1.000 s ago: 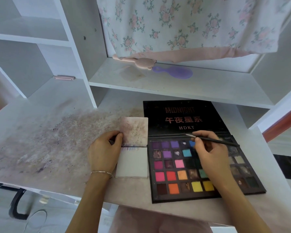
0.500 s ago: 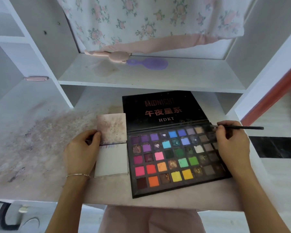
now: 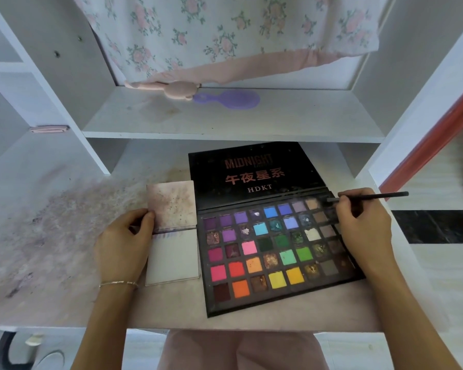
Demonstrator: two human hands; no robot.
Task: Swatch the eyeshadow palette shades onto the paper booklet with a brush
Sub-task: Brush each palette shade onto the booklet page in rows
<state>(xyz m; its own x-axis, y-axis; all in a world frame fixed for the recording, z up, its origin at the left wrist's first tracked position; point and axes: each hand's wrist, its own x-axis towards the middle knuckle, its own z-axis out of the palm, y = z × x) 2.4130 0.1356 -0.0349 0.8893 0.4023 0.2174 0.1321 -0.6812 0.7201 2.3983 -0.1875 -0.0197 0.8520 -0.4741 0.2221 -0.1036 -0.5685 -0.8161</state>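
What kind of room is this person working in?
Probably a bedroom or home dressing corner: a white desk with built-in shelves, a purple hairbrush on the shelf, and a flowered cloth hanging behind.

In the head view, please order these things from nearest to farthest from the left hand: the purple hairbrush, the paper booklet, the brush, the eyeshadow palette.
1. Paper booklet: the left hand holds its left edge.
2. Eyeshadow palette: just right of the booklet.
3. Brush: held by the right hand at the palette's far right corner.
4. Purple hairbrush: up on the shelf behind.
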